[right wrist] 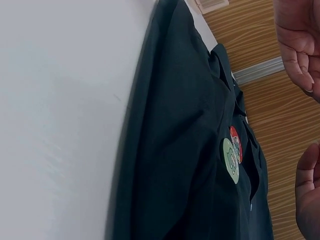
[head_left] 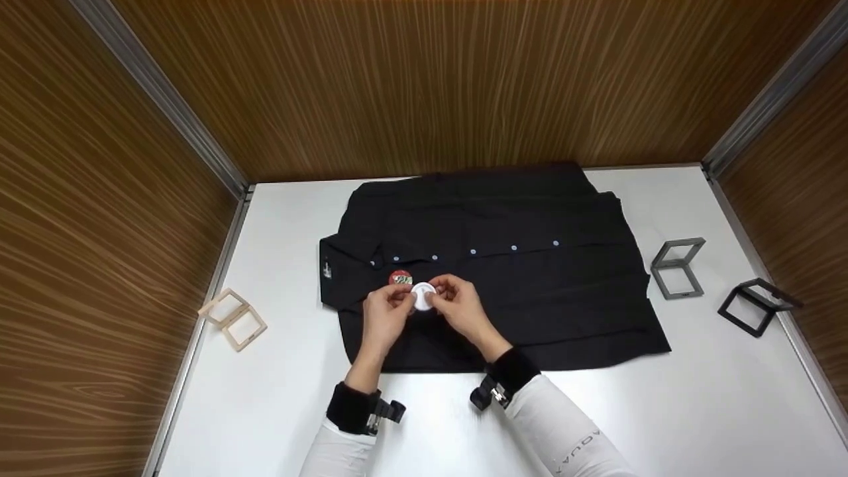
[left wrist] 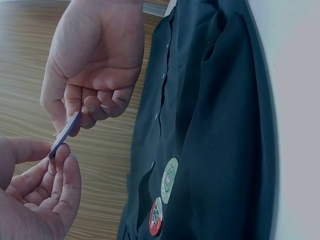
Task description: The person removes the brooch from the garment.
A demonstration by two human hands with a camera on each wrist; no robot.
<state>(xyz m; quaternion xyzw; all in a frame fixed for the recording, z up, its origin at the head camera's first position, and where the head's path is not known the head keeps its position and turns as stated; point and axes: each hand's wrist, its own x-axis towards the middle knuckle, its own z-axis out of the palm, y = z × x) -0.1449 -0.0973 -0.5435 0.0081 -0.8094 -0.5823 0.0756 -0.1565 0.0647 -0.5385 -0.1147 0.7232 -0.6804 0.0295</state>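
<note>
My left hand (head_left: 385, 315) and right hand (head_left: 464, 308) together pinch a round pin badge (head_left: 423, 296) between thumbs and fingertips, over the black shirt (head_left: 530, 291). Its white back faces up in the head view. Seen nearly edge-on in the left wrist view, the pin badge (left wrist: 65, 134) has a purplish edge and is held by both hands. Two round badges lie on the shirt's front beside the button line: a red badge (head_left: 400, 277) and a light green badge (left wrist: 169, 180), the green one mostly hidden by the hands in the head view.
The shirt lies flat on a white table (head_left: 285, 411), collar to the left. A light wooden hinged frame (head_left: 233, 319) stands at left; a grey hinged frame (head_left: 677, 268) and a black hinged frame (head_left: 757, 306) stand at right. Wood-grain walls (head_left: 424, 86) enclose the table.
</note>
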